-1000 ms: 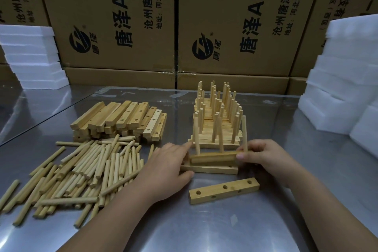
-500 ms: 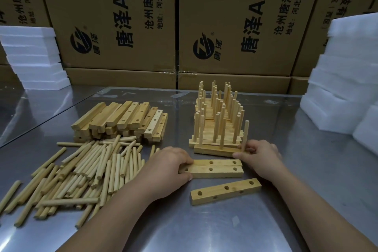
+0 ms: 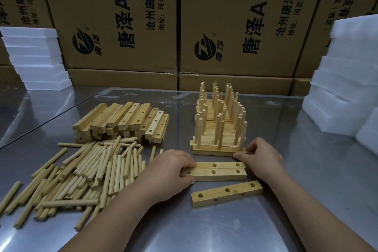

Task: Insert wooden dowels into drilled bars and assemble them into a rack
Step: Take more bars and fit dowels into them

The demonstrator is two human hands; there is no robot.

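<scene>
Several finished bars with upright dowels stand packed in rows as a rack stack (image 3: 219, 120). My right hand (image 3: 260, 157) pinches the right end of the front doweled bar (image 3: 212, 151), set against that stack. My left hand (image 3: 169, 172) grips the left end of two drilled bars (image 3: 222, 171) lying side by side just in front of the stack. Another drilled bar (image 3: 227, 193) lies loose nearer to me. Loose dowels (image 3: 81, 172) are heaped at the left, and spare drilled bars (image 3: 122, 120) are piled behind them.
The work surface is a shiny metal table (image 3: 306, 180). White foam slabs are stacked at the far left (image 3: 36, 57) and along the right (image 3: 347, 80). Large printed cardboard boxes (image 3: 184, 20) wall off the back.
My right hand carried the doweled bar back and set it down against the front of the stack. My left hand slid onto the end of the two flat bars.
</scene>
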